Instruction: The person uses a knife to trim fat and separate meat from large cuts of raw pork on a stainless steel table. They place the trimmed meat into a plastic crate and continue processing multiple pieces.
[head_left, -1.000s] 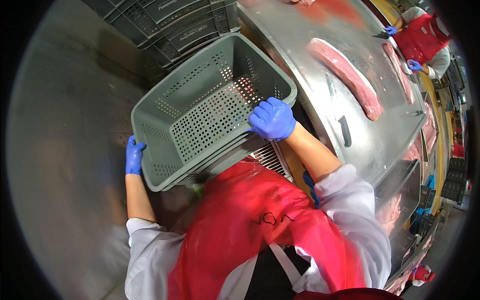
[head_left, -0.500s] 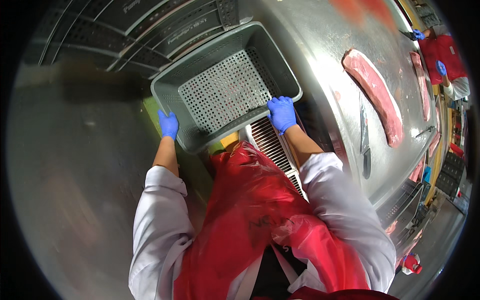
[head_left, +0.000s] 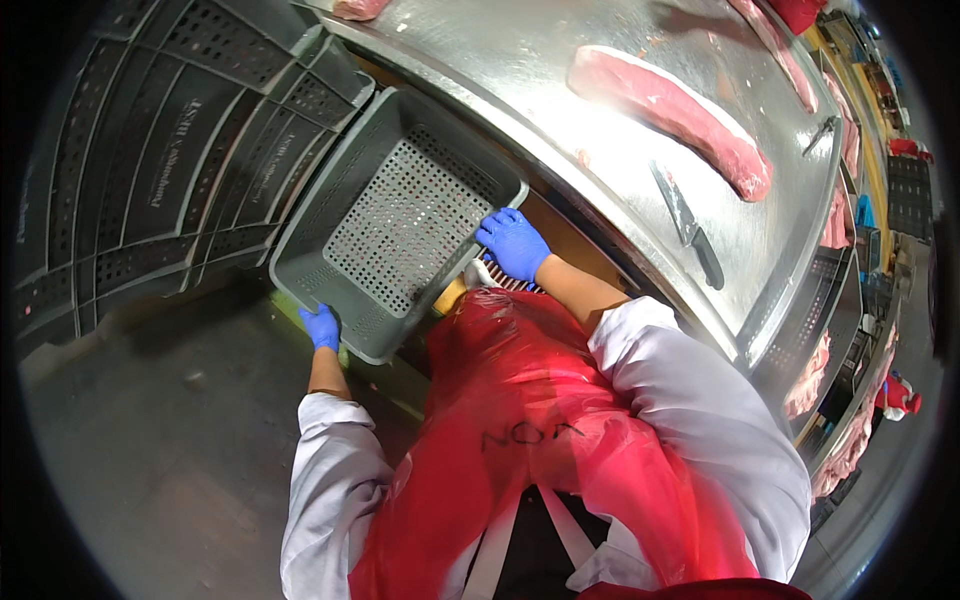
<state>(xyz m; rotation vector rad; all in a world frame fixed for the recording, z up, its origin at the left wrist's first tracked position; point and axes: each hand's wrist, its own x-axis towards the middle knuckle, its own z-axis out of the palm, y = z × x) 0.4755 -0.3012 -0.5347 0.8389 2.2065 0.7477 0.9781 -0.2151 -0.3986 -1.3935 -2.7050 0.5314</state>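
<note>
A grey perforated plastic crate (head_left: 352,250) with nothing in it is in front of me, tilted beside the metal table. My left hand (head_left: 320,327), in a blue glove, grips its near left rim, fingers partly hidden by the wall. On the near right rim, my right hand (head_left: 513,244), also gloved in blue, is closed over the edge. To the right of that hand, on the table, lie a knife (head_left: 690,228) with a black handle and a long cut of pink meat (head_left: 676,118) with a pale fat edge.
Tall stacked dark grey crates (head_left: 190,150) stand at the left. The steel table (head_left: 600,180) has a raised edge close to my right arm. More meat (head_left: 778,52) lies along its far side. Below the crate are a slatted surface (head_left: 510,277) and a wet floor (head_left: 190,440).
My view has turned to the right, so the table and meat appear shifted left and up. Both hands keep hold of the crate, which now appears lower, closer to the stacked crates.
</note>
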